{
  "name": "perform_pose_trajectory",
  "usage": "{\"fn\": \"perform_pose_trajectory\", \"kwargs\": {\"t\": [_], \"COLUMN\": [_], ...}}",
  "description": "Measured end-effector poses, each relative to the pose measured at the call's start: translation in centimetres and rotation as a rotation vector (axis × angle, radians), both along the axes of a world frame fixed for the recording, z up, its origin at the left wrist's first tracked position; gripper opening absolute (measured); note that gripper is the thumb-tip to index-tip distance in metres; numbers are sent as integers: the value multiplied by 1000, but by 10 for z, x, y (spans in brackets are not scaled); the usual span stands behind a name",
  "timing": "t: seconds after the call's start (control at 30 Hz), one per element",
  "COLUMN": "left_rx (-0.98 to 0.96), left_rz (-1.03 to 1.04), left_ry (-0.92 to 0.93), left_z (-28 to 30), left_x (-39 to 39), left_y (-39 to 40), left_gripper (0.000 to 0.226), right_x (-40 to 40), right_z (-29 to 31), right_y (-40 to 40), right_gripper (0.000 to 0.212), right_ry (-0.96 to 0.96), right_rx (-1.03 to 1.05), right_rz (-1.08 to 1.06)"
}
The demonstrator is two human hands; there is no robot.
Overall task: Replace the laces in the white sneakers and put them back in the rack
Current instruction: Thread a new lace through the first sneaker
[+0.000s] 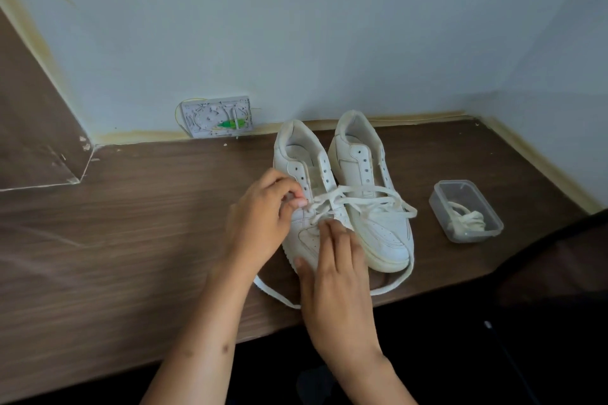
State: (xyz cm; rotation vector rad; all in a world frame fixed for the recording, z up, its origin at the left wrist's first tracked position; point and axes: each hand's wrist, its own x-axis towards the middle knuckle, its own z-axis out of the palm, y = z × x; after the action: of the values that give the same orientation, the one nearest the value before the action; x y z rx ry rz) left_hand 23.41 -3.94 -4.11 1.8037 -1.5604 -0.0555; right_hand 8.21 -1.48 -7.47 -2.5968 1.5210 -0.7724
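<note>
left hand pinches the white lace at an eyelet of the left sneaker; right hand rests on its toe, fingers straight. both sneakers stand on the desk, right sneaker beside.

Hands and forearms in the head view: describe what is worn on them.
Nothing is worn. The left hand and right hand are bare, with no gloves, rings or watch in view. Both forearms are uncovered to the frame's bottom edge; no sleeve shows.
</note>
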Motion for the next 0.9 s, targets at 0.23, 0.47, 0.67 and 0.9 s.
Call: {"fn": "perform_pose_trajectory", "kwargs": {"t": [0.23,0.47,0.67,0.9], "left_rx": [-99,-142,-55,-333], "left_rz": [429,285,-86,342], "left_ry": [175,220,-15,252], "left_z": [4,-3,6,-1], "left_x": [32,35,6,33], "left_y": [6,8,-1,-1], "left_gripper": [18,17,21,3], "right_x": [0,3,5,5], "right_z": [-8,-4,-4,-4], "right_y": [0,0,0,0], "right_gripper": [62,67,71,73], "right_ry": [91,-14,91,119], "right_rx": [-47,36,40,10], "right_rz": [-21,-83,-109,-119]}}
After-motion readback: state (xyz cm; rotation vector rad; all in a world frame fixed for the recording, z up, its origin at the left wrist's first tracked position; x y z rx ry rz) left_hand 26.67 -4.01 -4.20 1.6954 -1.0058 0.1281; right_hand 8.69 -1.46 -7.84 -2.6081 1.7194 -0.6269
